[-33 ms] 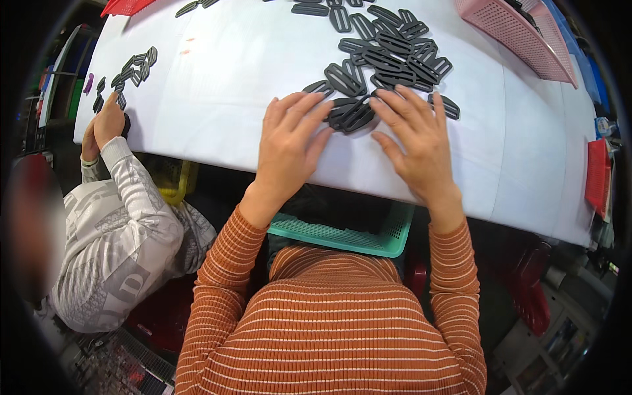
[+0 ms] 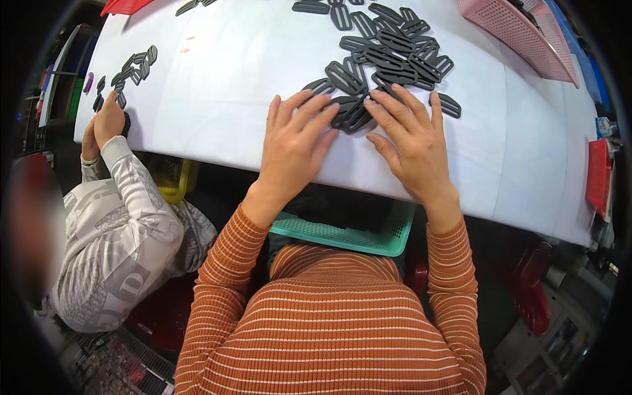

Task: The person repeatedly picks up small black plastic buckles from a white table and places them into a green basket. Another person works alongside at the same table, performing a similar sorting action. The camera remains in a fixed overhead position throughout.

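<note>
Black oval slide buckles with slots [image 2: 388,59] lie in a loose heap on the white table [image 2: 230,85]. A few buckles [image 2: 356,119] at the heap's near end sit between my hands. My left hand [image 2: 293,141] is palm down with fingers stretched, its fingertips at the left side of these buckles. From the other side, my right hand [image 2: 415,141] reaches over with spread fingers, index and middle tips touching the near buckles. One buckle [image 2: 449,105] rests just beyond its little finger. Neither hand grips anything; the undersides of both are hidden.
A green basket [image 2: 342,240] with dark contents is below the table edge before me. At the back right stands a pink basket [image 2: 513,36]; a red tray [image 2: 597,178] is at the far right. A co-worker in a grey patterned top [image 2: 118,250] handles smaller black pieces [image 2: 135,69] at left.
My left hand has shifted slightly right and my right hand slightly left, narrowing the gap around the near buckles. The heap has barely moved.
</note>
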Tool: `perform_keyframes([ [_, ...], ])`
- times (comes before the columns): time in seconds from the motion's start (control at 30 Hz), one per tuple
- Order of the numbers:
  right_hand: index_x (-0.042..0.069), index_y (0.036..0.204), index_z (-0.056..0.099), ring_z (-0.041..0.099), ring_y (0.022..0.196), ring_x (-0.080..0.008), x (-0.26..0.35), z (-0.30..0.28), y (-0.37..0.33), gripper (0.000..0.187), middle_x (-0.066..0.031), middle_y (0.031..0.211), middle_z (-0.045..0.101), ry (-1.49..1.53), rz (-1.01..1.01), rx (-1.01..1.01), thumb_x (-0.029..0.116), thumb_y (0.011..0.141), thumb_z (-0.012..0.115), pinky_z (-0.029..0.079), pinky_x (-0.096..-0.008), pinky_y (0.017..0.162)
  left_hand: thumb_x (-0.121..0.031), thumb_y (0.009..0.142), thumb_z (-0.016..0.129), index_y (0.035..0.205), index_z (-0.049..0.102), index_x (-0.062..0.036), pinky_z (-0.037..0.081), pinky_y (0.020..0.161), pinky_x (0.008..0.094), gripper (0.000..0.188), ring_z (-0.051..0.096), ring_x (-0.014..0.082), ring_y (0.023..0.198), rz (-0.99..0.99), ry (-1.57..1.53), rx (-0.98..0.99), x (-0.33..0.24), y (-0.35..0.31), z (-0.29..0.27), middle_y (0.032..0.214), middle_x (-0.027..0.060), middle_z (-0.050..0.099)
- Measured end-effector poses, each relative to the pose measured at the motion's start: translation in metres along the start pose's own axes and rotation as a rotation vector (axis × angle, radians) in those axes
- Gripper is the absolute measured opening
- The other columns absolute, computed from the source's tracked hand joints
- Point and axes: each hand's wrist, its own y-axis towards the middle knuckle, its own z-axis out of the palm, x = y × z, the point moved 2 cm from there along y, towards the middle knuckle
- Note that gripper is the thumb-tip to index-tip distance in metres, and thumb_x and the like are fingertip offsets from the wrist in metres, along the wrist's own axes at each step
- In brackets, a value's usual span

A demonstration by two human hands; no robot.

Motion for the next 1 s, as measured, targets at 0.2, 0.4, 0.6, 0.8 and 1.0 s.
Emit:
perform_keyframes([
  [0.2,0.016,0.114,0.074,0.053,0.129,-0.0231,0.002,-0.022,-0.054,0.032,0.0051,0.128,0.066,0.006,0.11,0.072,0.022,0.083,0.076,0.022,-0.0603,0.117,-0.005,0.084,0.072,0.12,0.071,-0.0118,0.03,0.113,0.056,0.037,0.055,0.0292,0.127,0.027,0.01,0.059,-0.011,-0.034,-0.009,0.127,0.0039,0.066],
  [0.4,0.008,0.111,0.072,0.058,0.096,-0.0216,0.016,-0.027,-0.057,0.042,-0.0032,0.102,0.064,-0.012,0.283,-0.095,0.029,0.076,0.083,0.039,-0.0426,0.096,-0.012,0.082,0.076,0.12,0.069,-0.008,0.041,0.097,0.0434,0.039,0.059,0.0261,0.105,-0.018,0.023,-0.028,-0.028,-0.018,-0.005,0.115,0.0056,0.066],
  [0.6,0.005,0.118,0.069,0.057,0.091,-0.0219,0.032,-0.018,-0.053,0.055,-0.0045,0.099,0.059,-0.124,0.402,-0.042,0.032,0.072,0.085,0.039,-0.0395,0.087,-0.008,0.078,0.077,0.118,0.07,-0.0066,0.043,0.083,0.0369,0.04,0.058,0.0246,0.096,0.054,0.031,0.001,-0.041,-0.007,0.014,0.107,0.0052,0.065],
  [0.8,0.006,0.115,0.071,0.059,0.094,-0.0213,0.023,-0.028,-0.061,0.04,-0.0048,0.103,0.064,-0.197,0.337,-0.035,0.019,0.078,0.08,0.04,-0.042,0.091,-0.001,0.075,0.077,0.117,0.07,-0.006,0.049,0.086,0.0389,0.044,0.059,0.0283,0.099,0.091,-0.105,0.075,-0.04,-0.022,0.001,0.111,0.0074,0.066],
  [1.0,0.006,0.099,0.073,0.063,0.078,-0.0212,0.01,-0.039,-0.058,0.016,-0.0044,0.085,0.067,-0.022,0.354,-0.1,0.012,0.084,0.074,0.042,-0.0378,0.084,-0.002,0.075,0.078,0.121,0.069,-0.0053,0.05,0.088,0.0396,0.046,0.059,0.0293,0.101,0.04,-0.134,0.018,-0.036,-0.019,0.0,0.116,0.0092,0.066],
])
